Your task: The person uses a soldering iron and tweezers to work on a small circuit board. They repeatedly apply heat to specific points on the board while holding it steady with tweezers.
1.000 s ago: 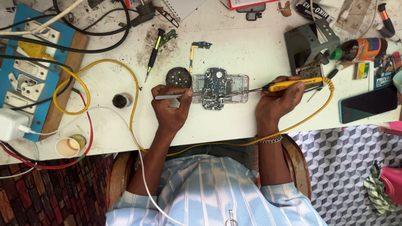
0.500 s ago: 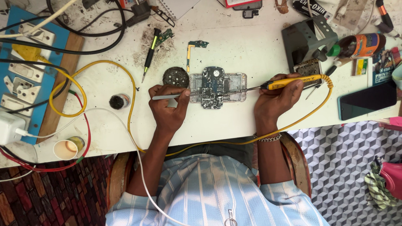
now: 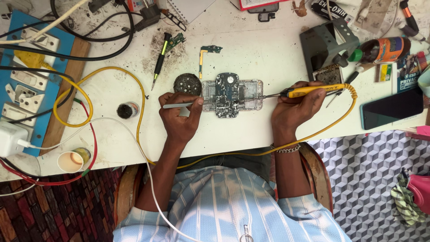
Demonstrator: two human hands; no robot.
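White bench [image 3: 277, 40], yellow cable [image 3: 103, 74], screwdriver [image 3: 160, 60], phone [image 3: 392, 108]

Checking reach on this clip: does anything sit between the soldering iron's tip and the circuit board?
Nothing visible does. The soldering iron in the right hand points straight at the board, its tip at the clamp's right edge.
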